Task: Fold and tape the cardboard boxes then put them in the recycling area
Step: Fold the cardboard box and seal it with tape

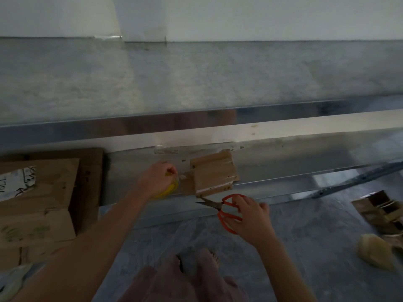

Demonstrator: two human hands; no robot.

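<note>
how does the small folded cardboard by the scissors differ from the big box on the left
The small folded cardboard is far smaller than the big box. The small cardboard is plain; the big box carries a white label with writing and green marks. Both are brown cardboard.

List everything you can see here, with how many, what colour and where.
small box: one, brown, on the grey ledge, centre
tape roll: one, yellow, left of the small box
scissors: one pair, orange handles, below the small box
big boxes: count unclear, brown, far left
cardboard scraps: several, brown, floor, right
pale lump: one, cream, floor, lower right
left hand: grips the tape roll
right hand: holds the scissors
feet: two, bottom centre
</note>
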